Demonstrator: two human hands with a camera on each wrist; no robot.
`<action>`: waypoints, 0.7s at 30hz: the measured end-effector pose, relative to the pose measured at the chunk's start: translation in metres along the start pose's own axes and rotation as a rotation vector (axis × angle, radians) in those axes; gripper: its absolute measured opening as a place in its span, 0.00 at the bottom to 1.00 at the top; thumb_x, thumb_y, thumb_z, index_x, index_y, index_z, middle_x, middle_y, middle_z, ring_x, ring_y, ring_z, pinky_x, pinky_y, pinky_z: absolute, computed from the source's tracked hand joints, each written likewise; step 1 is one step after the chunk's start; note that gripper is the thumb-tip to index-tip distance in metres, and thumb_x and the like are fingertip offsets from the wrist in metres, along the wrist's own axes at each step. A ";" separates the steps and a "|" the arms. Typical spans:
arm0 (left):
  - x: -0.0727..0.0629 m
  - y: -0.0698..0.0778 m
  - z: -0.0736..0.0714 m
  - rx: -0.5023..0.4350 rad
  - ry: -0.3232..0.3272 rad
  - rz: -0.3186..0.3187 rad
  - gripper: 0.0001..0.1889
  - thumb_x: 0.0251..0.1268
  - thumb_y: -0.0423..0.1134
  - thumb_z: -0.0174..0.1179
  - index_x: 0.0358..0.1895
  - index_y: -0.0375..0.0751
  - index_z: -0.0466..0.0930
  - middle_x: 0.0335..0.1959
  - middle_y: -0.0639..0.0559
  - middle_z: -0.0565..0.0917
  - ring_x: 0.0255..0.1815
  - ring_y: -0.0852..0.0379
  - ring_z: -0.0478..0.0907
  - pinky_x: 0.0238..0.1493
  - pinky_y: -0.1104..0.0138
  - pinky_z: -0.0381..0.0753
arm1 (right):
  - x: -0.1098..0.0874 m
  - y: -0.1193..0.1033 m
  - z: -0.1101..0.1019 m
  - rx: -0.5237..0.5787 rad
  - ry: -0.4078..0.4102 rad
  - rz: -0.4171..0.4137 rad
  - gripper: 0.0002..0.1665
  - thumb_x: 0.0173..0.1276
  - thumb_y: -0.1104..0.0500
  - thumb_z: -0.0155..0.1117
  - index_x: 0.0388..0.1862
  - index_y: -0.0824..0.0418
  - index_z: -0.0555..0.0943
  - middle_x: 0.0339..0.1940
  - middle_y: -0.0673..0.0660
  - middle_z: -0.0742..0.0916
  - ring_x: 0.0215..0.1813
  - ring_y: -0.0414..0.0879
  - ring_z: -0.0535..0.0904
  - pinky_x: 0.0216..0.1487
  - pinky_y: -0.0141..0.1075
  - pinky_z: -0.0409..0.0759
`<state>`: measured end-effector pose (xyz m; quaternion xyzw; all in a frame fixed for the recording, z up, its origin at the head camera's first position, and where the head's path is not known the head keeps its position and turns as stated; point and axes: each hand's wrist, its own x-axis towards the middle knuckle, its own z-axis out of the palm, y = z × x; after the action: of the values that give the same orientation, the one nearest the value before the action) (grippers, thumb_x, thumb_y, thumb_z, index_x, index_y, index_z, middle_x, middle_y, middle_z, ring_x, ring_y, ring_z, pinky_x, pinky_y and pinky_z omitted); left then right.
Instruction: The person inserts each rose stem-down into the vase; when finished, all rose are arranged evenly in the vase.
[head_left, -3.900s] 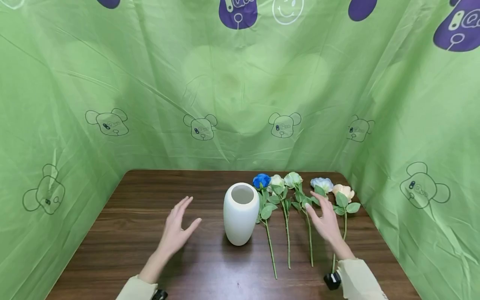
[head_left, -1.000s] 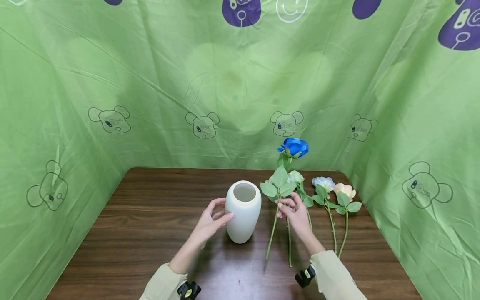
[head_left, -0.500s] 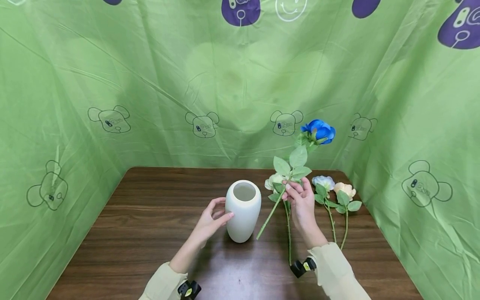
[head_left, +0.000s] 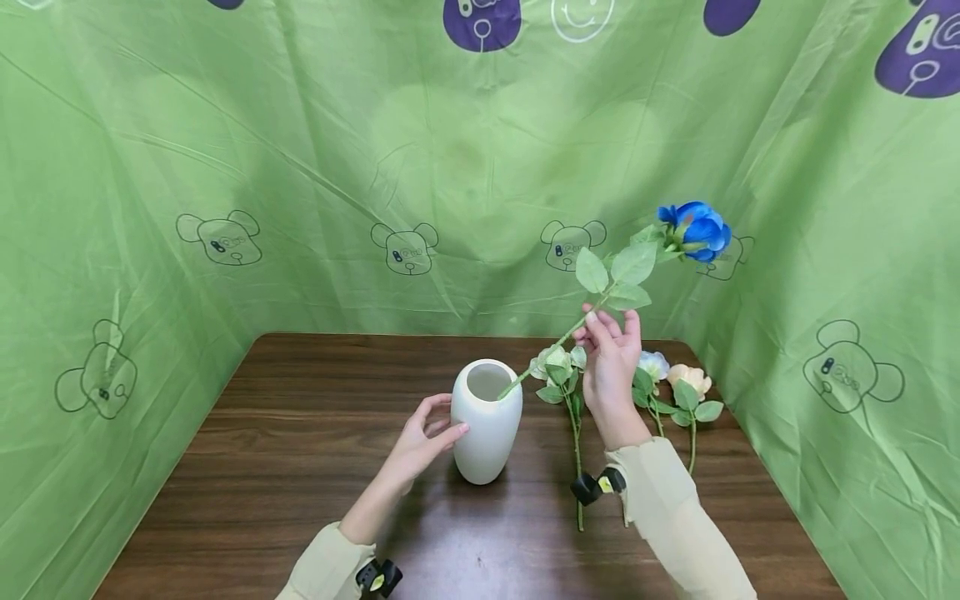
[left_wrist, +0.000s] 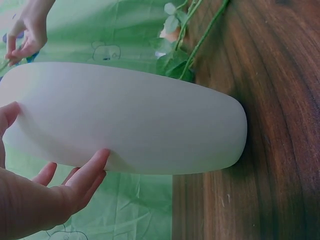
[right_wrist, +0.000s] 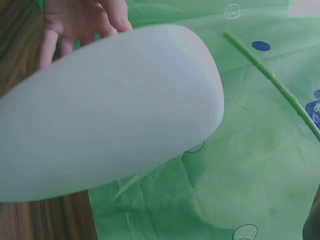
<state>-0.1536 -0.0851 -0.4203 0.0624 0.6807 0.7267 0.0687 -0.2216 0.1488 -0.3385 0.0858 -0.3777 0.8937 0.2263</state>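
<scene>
Head view: left hand (head_left: 417,445) holds the white vase (head_left: 487,442) from nine o'clock; right hand (head_left: 611,367), at two o'clock, pinches the blue rose (head_left: 699,232), lower end near the vase's mouth.

I can't see the bottom inside the vase (head_left: 486,442), and some of the left hand's (head_left: 417,443) fingers are hidden behind it. At right of the head view, the right hand (head_left: 611,367) covers part of the pale flower (head_left: 655,366); the right sleeve (head_left: 675,508) hides its lower stem and the peach flower's (head_left: 688,379). That sleeve and the left sleeve (head_left: 326,562) run off the bottom edge. Lettering on the curtain's (head_left: 480,183) lower bears is too small to read. In the left wrist view, the blue flower (head_left: 701,233) is mostly hidden, upper left. The right wrist view cuts off the vase's lower end, left; the dark shape lower right is unclear.
</scene>
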 end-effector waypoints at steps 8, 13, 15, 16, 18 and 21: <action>-0.001 0.001 0.000 0.005 -0.002 -0.002 0.26 0.54 0.33 0.61 0.57 0.35 0.62 0.52 0.36 0.67 0.56 0.40 0.64 0.46 0.49 0.71 | 0.007 0.010 0.015 -0.212 -0.099 -0.089 0.18 0.58 0.74 0.56 0.36 0.59 0.59 0.34 0.62 0.80 0.20 0.45 0.77 0.22 0.31 0.76; -0.001 0.001 -0.001 0.009 0.003 -0.012 0.27 0.54 0.33 0.61 0.57 0.36 0.62 0.53 0.37 0.66 0.56 0.40 0.63 0.47 0.49 0.71 | -0.001 0.018 0.020 -0.373 -0.268 -0.097 0.17 0.57 0.75 0.56 0.39 0.63 0.61 0.35 0.63 0.80 0.21 0.44 0.77 0.23 0.33 0.78; -0.001 0.001 0.000 0.008 0.003 -0.015 0.27 0.54 0.33 0.61 0.57 0.36 0.62 0.54 0.37 0.66 0.57 0.40 0.63 0.47 0.49 0.71 | -0.005 0.022 0.020 -0.437 -0.346 -0.093 0.18 0.57 0.76 0.55 0.40 0.65 0.60 0.34 0.62 0.79 0.20 0.43 0.77 0.23 0.34 0.78; -0.001 0.001 0.000 0.008 0.002 -0.015 0.27 0.54 0.33 0.61 0.57 0.36 0.61 0.54 0.37 0.66 0.57 0.40 0.63 0.47 0.49 0.71 | -0.007 0.023 0.021 -0.472 -0.382 -0.089 0.18 0.57 0.76 0.55 0.40 0.65 0.61 0.34 0.62 0.79 0.20 0.43 0.77 0.23 0.34 0.78; -0.001 0.001 0.000 0.007 0.000 -0.014 0.27 0.54 0.33 0.61 0.57 0.36 0.61 0.54 0.37 0.66 0.57 0.40 0.63 0.47 0.49 0.71 | -0.011 0.026 0.021 -0.523 -0.446 -0.075 0.18 0.57 0.77 0.55 0.42 0.65 0.62 0.34 0.63 0.79 0.20 0.44 0.77 0.22 0.35 0.78; 0.000 0.001 0.000 0.010 -0.005 -0.008 0.27 0.54 0.33 0.61 0.57 0.35 0.61 0.54 0.37 0.66 0.57 0.39 0.63 0.47 0.49 0.70 | -0.019 0.026 0.023 -0.601 -0.528 -0.065 0.19 0.56 0.78 0.55 0.44 0.67 0.64 0.34 0.66 0.79 0.20 0.47 0.77 0.21 0.38 0.78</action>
<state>-0.1533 -0.0853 -0.4195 0.0617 0.6844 0.7228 0.0729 -0.2180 0.1104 -0.3453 0.2545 -0.6644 0.6831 0.1648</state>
